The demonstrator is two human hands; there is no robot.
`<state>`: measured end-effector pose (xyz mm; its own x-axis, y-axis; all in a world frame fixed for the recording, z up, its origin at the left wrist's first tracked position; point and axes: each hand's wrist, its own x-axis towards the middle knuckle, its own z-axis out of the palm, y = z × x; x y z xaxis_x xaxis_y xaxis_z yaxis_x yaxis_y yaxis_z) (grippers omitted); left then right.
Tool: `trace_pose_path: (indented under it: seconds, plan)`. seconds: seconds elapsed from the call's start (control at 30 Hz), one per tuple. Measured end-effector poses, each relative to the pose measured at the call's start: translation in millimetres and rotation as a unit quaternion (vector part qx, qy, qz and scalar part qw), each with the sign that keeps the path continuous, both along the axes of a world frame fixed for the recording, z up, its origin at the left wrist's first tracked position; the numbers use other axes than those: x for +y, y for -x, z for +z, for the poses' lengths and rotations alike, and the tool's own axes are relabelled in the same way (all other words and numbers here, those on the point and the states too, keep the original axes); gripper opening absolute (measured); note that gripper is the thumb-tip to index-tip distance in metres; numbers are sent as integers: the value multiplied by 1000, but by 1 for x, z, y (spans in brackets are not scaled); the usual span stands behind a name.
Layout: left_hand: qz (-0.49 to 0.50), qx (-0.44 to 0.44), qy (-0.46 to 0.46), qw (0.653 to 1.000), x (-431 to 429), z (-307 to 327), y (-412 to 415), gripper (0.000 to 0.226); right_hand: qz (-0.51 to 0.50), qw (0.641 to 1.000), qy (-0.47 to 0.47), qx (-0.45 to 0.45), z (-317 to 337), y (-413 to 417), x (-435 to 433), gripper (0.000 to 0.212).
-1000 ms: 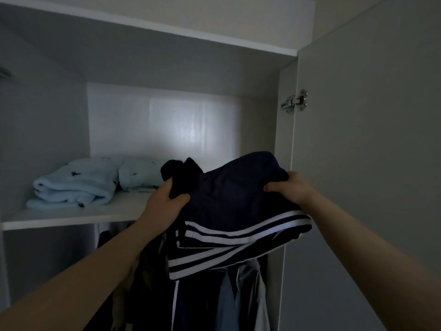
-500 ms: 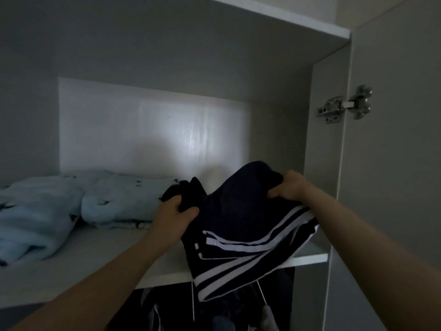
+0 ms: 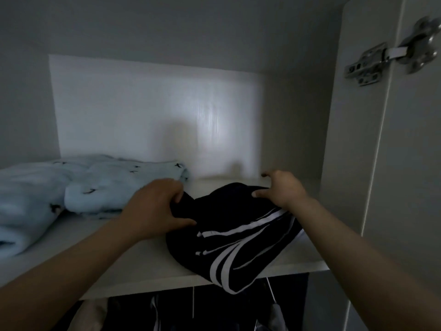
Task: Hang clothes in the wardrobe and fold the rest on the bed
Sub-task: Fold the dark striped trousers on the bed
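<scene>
Two hands are now laying the striped garment (image 3: 229, 235) on the wardrobe shelf (image 3: 148, 266), where a second ago you were carrying it in the air. It is lying beside the blue blanket (image 3: 102, 187), its front edge overhanging. Your left hand (image 3: 155, 209) is pinching its left edge with curled fingers and thumb. Your right hand (image 3: 282, 191) is resting with fingers spread, thumb touching cloth.

I am seeing the white shelf (image 3: 143, 263) carrying a folded light blue blanket (image 3: 107, 187) and a dark striped garment (image 3: 233, 232), the garment overhanging its front edge.
</scene>
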<state>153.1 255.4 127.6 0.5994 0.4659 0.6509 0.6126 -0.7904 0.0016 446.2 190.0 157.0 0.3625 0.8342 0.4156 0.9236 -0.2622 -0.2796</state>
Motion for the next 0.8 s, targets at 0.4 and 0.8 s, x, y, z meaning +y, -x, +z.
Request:
trace_pose_path:
  seconds: [0.4, 0.8]
  plan:
    - [-103, 197, 274, 936, 15, -5, -11, 52, 1, 972, 222, 81, -29, 82, -60, 88]
    - [-12, 203, 228, 952, -6, -23, -6, 85, 75, 984, 93, 129, -8, 45, -42, 67]
